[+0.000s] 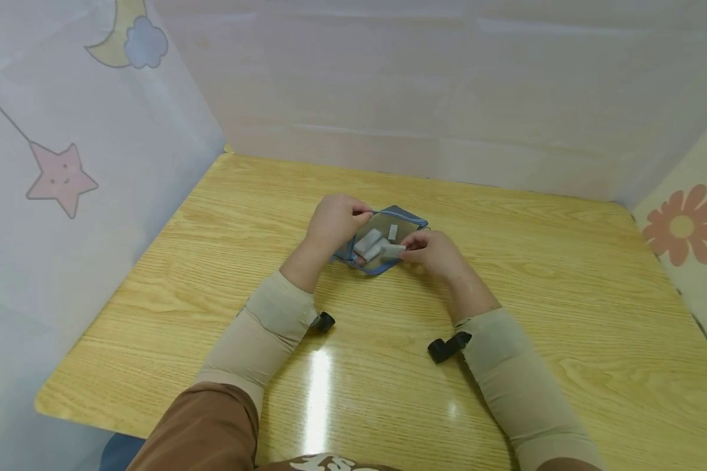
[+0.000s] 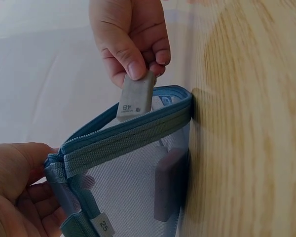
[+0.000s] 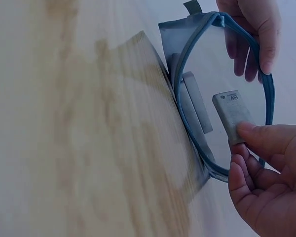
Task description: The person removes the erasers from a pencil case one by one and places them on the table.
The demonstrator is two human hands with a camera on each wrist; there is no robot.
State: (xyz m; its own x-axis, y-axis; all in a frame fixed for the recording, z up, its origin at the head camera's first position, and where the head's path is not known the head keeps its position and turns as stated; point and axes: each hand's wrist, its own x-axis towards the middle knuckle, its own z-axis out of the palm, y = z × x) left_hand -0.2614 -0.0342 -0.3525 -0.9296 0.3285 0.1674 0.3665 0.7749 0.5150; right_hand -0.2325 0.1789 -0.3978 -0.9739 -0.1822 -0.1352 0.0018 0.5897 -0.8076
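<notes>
A mesh pouch with a blue zipper rim [image 1: 396,212] lies unzipped on the table, several pale blocks [image 1: 368,241] inside it. My left hand [image 1: 337,221] pinches the pouch's edge between thumb and fingers; in the left wrist view that hand [image 2: 19,190] is at the zipper corner. My right hand [image 1: 433,254] pinches a grey eraser marked 4B [image 3: 232,111] between thumb and fingers, at the pouch's mouth. The left wrist view shows the eraser [image 2: 136,96] with its lower end just at the rim, and a darker block [image 2: 169,185] behind the mesh.
The wooden table [image 1: 212,261] extends around the pouch. Behind it hangs a pale curtain [image 1: 418,98], with a star-patterned one [image 1: 61,178] at the left and a flower-patterned one [image 1: 681,226] at the right.
</notes>
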